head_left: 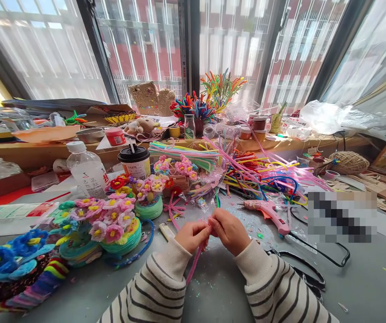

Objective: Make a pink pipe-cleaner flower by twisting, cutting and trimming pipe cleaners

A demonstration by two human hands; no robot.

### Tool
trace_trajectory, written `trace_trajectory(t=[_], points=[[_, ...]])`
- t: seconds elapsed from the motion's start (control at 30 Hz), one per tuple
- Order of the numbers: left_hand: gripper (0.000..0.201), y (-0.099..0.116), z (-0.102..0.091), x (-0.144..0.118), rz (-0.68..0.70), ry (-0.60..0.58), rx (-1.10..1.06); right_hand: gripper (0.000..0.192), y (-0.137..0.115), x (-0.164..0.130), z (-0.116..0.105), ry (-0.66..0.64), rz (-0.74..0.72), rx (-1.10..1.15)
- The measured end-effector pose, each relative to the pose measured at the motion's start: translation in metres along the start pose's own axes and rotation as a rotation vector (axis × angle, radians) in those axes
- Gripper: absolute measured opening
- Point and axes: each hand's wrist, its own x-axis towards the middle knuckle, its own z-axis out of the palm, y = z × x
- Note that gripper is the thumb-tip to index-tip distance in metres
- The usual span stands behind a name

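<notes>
My left hand (192,235) and my right hand (229,230) meet above the grey table (364,278), both pinching a pink pipe cleaner (194,265). Its free end hangs down between my striped sleeves. The fingertips of both hands touch at the top of the stem. Just left of my hands stand small baskets of pipe-cleaner flowers (114,224). A pink glue gun (269,213) lies to the right of my right hand.
A heap of coloured pipe cleaners (256,172) spreads behind the hands. A lidded cup (134,162) and a plastic bottle (87,170) stand at back left. Black scissors (309,280) lie at right, a twine ball (347,161) farther right. The window ledge holds jars and craft pieces.
</notes>
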Motion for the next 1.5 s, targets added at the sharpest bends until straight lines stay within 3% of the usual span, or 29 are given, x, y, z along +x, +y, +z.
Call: trace_trajectory(t=[0.3,0.53,0.83,1.03,1.13,1.3,1.4,1.5], points=[[0.029,-0.006,-0.001,-0.001,-0.007,-0.009,0.315,0.023,0.006,-0.005,0.000,-0.100,-0.115,-0.107],[0.034,-0.003,0.005,-0.003,0.074,0.167,0.581,0.022,0.004,-0.005,0.001,-0.092,-0.071,-0.076],[0.033,-0.008,0.000,-0.002,0.027,0.086,0.406,0.023,0.002,-0.005,0.000,-0.107,-0.106,0.009],[0.034,-0.007,0.000,-0.001,0.038,0.156,0.439,0.023,0.003,-0.004,0.004,-0.100,-0.107,0.067],[0.033,-0.004,0.000,-0.001,0.031,0.127,0.408,0.023,0.002,-0.004,0.003,-0.060,-0.047,0.128],[0.029,0.000,0.001,-0.001,-0.005,0.196,0.167,0.028,0.004,-0.005,-0.002,0.082,0.140,0.343],[0.027,0.003,0.001,-0.002,0.004,0.162,-0.033,0.024,0.005,-0.004,-0.006,0.145,0.255,0.481],[0.029,0.005,0.000,-0.003,0.004,0.124,-0.142,0.025,0.005,-0.003,-0.009,0.135,0.271,0.467]])
